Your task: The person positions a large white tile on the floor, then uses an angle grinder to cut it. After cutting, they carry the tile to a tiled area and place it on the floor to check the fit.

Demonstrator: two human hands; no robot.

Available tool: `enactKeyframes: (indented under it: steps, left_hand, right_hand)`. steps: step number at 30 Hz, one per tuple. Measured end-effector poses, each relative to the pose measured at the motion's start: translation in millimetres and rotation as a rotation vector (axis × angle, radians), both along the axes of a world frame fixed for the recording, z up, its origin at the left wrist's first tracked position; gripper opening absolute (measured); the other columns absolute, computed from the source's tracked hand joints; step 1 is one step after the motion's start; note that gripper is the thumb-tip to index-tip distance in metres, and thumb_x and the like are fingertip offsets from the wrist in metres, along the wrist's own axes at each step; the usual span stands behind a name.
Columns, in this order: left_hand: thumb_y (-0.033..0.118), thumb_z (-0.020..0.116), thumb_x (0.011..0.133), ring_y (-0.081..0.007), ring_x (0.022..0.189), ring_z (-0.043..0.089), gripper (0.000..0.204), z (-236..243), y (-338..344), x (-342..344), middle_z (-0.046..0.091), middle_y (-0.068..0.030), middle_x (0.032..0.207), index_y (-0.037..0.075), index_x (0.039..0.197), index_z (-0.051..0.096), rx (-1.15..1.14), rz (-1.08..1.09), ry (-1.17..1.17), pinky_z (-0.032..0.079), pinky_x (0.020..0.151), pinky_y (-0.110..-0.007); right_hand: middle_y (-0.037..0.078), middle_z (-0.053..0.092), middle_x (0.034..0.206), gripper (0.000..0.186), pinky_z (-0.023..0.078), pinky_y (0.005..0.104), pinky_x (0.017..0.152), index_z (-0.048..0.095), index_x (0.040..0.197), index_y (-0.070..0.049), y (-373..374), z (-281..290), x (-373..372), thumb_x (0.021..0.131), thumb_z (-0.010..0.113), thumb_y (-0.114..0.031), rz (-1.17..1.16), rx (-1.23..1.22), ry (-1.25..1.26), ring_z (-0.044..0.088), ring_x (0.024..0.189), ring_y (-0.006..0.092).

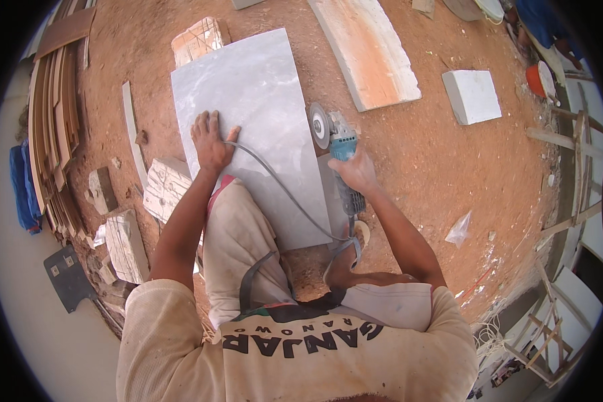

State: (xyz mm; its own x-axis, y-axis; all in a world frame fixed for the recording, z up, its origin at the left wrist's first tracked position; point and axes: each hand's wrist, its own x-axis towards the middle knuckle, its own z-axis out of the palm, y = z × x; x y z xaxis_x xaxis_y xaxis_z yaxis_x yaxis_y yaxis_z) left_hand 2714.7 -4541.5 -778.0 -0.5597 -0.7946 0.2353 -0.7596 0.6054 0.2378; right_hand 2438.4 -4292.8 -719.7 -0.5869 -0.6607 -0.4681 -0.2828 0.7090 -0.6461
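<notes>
A large pale grey tile (pixel 248 87) lies in front of me, propped on white blocks. My left hand (pixel 212 142) rests flat on its face with the fingers spread. The grey power cord (pixel 275 175) passes by that thumb and runs across the tile. My right hand (pixel 356 171) is wrapped round the body of a teal angle grinder (pixel 344 149), just off the tile's right edge. The grinder's disc (pixel 319 125) stands upright along that edge; I cannot tell whether it touches or spins. Below the tile's right side shows another grey piece (pixel 333 191).
Rough white blocks (pixel 126 244) lie to the left, near stacked brown boards (pixel 53 120). A long white slab (pixel 368 57) and a white block (pixel 472 97) sit on the reddish dirt ahead. Wooden frames (pixel 576 154) and a red bucket (pixel 539 80) stand at right, near another person (pixel 549 30).
</notes>
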Motion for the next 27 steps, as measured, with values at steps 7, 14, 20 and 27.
enactKeyframes:
  steps: [7,14,20,27]
  left_hand:
    - [0.053,0.065,0.094,-0.0427,0.150,0.027,0.079,-7,-2,3,0.036,-0.0254,0.158,0.004,0.151,0.044,0.062,0.023,-0.079,0.017,0.123,-0.059]
    - [0.053,0.065,0.094,-0.0422,0.151,0.026,0.079,-8,-3,3,0.035,-0.0251,0.159,0.004,0.152,0.043,0.069,0.029,-0.079,0.015,0.124,-0.059]
    - [0.053,0.065,0.094,-0.0425,0.150,0.027,0.079,-9,-4,4,0.036,-0.0253,0.158,0.004,0.152,0.043,0.059,0.017,-0.061,0.015,0.124,-0.060]
    - [0.054,0.063,0.094,-0.0435,0.150,0.026,0.079,-9,-4,4,0.035,-0.0263,0.158,0.004,0.151,0.043,0.070,0.018,-0.060,0.014,0.123,-0.061]
  right_hand:
    - [0.036,0.058,0.129,0.085,0.048,0.0509,0.104,0.045,0.134,0.011,-4,1,-1,0.071,0.078,-0.035,0.052,0.055,-0.018,0.058,0.122,0.0494]
    - [0.036,0.059,0.127,0.087,0.050,0.0507,0.102,0.043,0.136,0.012,-12,15,3,0.071,0.078,-0.035,0.033,0.096,-0.032,0.059,0.121,0.0500]
    - [0.037,0.059,0.127,0.090,0.050,0.0501,0.102,0.040,0.139,0.013,-16,13,2,0.072,0.077,-0.035,0.045,0.105,-0.032,0.059,0.121,0.0503]
    - [0.039,0.059,0.126,0.091,0.050,0.0507,0.102,0.038,0.139,0.012,-20,8,1,0.072,0.077,-0.034,0.066,0.112,-0.019,0.060,0.120,0.0514]
